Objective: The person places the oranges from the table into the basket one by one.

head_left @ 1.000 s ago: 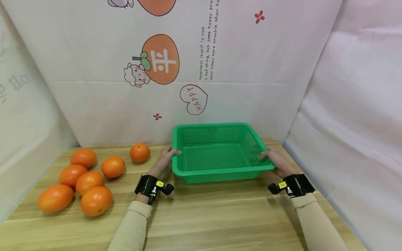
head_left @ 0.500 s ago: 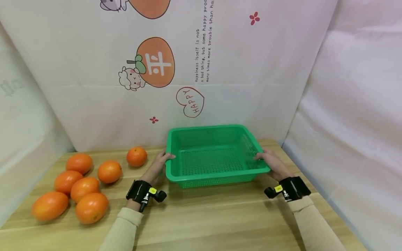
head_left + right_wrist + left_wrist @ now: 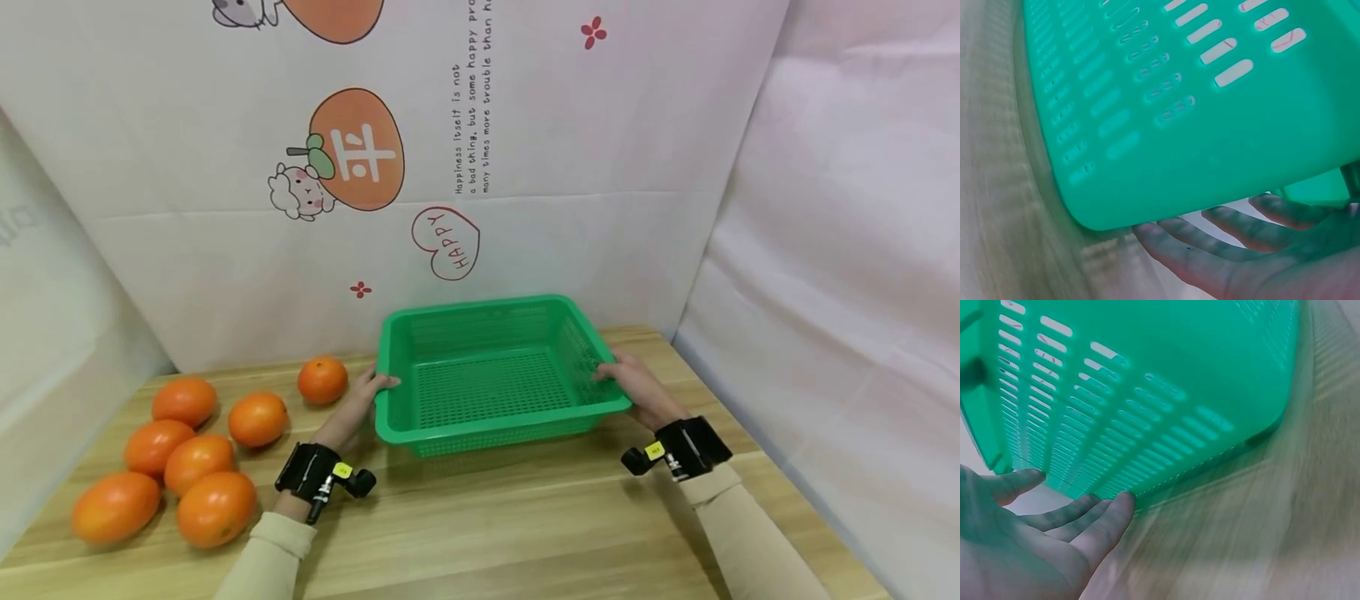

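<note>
The thumb of the left hand [image 3: 360,398] lay over the rim of the green basket [image 3: 491,427] at its left end, while its fingers [image 3: 1105,531] reached, fairly straight, against the outer wall below. The right hand [image 3: 637,387] gripped the opposite end in the same way, its thumb inside the rim and its fingers spread along the outside. Between them the basket sat upright toward the back of the wooden table [image 3: 487,533], near the white printed cloth [image 3: 615,158]; whether its base fully touched the wood was hard to tell, since the wrist views were blurred there. Compared with a second earlier, both hands and the basket had shifted to the left, narrowing the gap to the nearest orange fruit [image 3: 322,381], and the basket's left end stood farther left of the red heart print [image 3: 446,243]. The grip itself looked unchanged. The other six orange fruits [image 3: 198,464] lay where they had been, loosely clustered on the left part of the table. Farther out, each wrist wore a black strap [image 3: 693,450] with a small camera, above a cream sleeve [image 3: 757,542].
</note>
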Motion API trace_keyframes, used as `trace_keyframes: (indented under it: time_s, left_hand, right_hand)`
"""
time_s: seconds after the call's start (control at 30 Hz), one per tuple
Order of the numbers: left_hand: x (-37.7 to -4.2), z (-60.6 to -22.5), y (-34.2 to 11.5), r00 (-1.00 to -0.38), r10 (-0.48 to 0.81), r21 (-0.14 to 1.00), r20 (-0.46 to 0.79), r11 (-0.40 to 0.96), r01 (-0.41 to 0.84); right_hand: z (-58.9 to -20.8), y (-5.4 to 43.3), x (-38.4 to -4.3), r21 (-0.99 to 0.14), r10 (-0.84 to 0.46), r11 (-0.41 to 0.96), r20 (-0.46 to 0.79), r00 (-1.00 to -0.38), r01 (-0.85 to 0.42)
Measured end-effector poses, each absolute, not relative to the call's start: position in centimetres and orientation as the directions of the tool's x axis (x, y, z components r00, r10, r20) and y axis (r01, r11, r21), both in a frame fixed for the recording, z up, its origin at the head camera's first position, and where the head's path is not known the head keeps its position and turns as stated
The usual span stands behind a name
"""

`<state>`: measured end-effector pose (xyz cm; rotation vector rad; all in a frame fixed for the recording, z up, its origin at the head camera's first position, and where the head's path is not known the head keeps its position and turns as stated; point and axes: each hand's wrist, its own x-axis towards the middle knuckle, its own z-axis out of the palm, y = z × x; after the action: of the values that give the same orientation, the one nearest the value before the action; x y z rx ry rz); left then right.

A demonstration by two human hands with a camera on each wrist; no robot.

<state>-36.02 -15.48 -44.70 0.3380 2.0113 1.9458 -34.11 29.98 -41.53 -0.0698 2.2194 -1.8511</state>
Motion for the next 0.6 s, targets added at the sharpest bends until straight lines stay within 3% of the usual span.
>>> trace_keyframes:
  time_s: [0.33,0.6]
  left_hand:
    - [-35.1,-44.9,-17.6,-0.955,0.290,0.993,-0.064,0.111,-0.033]
    - [-34.9,-44.8,-18.5,-0.952,0.294,0.993,-0.088,0.106,-0.059]
  right_hand:
    - [-41.6,28.1,-34.4,-0.974,-0.206,0.190,-0.158,-0.966,0.119]
    - [-41.9,27.0,-34.2,-0.974,-0.203,0.185,-0.168,-0.965,0.131]
